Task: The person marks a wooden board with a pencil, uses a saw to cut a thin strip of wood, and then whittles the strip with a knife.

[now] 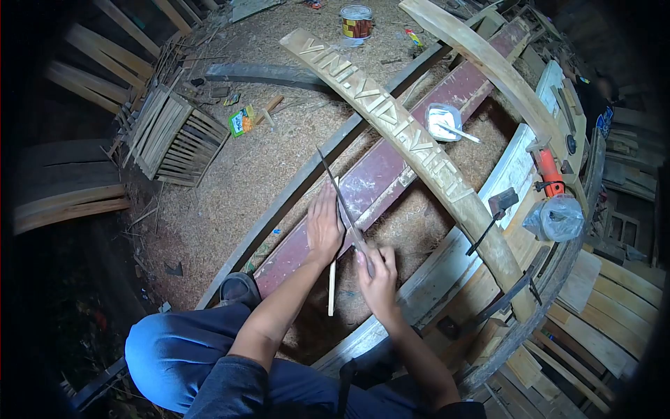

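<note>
My left hand (325, 227) presses a thin wooden strip (331, 288) down on the red-painted plank (366, 183), its fingers together and pointing away from me. The strip's near end sticks out below the hand, past the plank's edge. In my closed right hand (379, 279) is the handle of what looks like a narrow hand saw. The saw's long dark blade (333, 178) slants up and left, close beside my left fingers, across the strip. Its teeth are too small to make out.
A long beam with raised wooden letters (391, 119) crosses the plank. A white tub with a stick (442, 122) sits beyond it. On the right lie a red power tool (550, 173) and a plastic bag (560, 218). A slatted crate (178, 136) and a paint can (356, 22) stand on sawdust.
</note>
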{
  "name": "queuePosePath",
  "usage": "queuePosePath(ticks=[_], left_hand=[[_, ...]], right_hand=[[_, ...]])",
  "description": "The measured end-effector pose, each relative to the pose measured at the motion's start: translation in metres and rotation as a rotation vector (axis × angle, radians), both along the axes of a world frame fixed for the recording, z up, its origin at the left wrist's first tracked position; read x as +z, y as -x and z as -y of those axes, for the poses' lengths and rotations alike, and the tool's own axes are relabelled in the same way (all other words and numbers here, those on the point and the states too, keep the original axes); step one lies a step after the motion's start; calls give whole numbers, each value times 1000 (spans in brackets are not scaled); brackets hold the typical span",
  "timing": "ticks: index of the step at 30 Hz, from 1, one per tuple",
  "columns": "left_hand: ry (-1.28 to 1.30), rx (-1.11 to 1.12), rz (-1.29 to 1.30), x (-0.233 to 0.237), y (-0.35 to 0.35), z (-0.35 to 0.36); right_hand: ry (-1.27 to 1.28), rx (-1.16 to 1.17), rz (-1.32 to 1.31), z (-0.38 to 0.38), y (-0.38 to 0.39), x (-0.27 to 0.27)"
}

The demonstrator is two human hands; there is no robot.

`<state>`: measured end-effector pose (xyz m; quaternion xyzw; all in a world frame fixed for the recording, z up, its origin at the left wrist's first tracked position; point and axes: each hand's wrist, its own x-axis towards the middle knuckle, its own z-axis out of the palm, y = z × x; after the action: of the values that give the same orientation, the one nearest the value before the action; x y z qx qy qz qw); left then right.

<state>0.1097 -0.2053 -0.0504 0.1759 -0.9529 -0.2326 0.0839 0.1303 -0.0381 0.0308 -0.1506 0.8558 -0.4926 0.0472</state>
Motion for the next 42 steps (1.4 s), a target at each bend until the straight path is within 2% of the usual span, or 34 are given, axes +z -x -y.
queuePosePath(ticks=[3, 8, 13, 15, 16, 20, 22, 25, 28, 31, 33, 34, 35, 37, 41, 42], left_hand=[[31, -7, 21, 0, 1, -1], [13, 3, 4, -1, -1, -2], [27, -11, -6, 0, 1, 1], [35, -13, 40, 2, 0, -2], [31, -11, 50, 1, -1, -2], [62, -18, 66, -5, -4, -1], [39, -16, 74, -1, -2, 1], [8, 17, 78, 3, 2, -1], [36, 0, 145, -1, -2, -3], [12, -15, 127, 4, -2, -2], [-57, -2, 93, 1, -1, 0], [32, -63, 93, -1, -3, -1], [120, -127, 93, -2, -6, -2], [115, -152, 62, -5, -5, 0], [142, -146, 93, -2, -3, -2], [58, -118, 44, 1, -3, -2]], right_hand=[[-15, 17, 3, -2, -5, 1], [17, 11, -7, 35, 26, -4], [-19, 62, -14, -5, 1, 7], [-79, 21, 57, -9, -8, 6], [-42, 23, -35, 5, 6, 2], [24, 22, -4, 59, 46, -2], [-21, 77, -4, 47, 39, -7], [-63, 42, -14, 0, 0, 2], [-39, 33, -24, 8, 8, -2], [-48, 57, -13, 57, 54, -10], [-19, 49, -31, 55, 48, -10], [-7, 61, -42, 48, 42, -11], [-10, -7, -54, 35, 36, -17], [32, -113, -45, 20, 37, -14], [44, -77, -18, 47, 34, -4], [59, -83, -10, 52, 32, -5]])
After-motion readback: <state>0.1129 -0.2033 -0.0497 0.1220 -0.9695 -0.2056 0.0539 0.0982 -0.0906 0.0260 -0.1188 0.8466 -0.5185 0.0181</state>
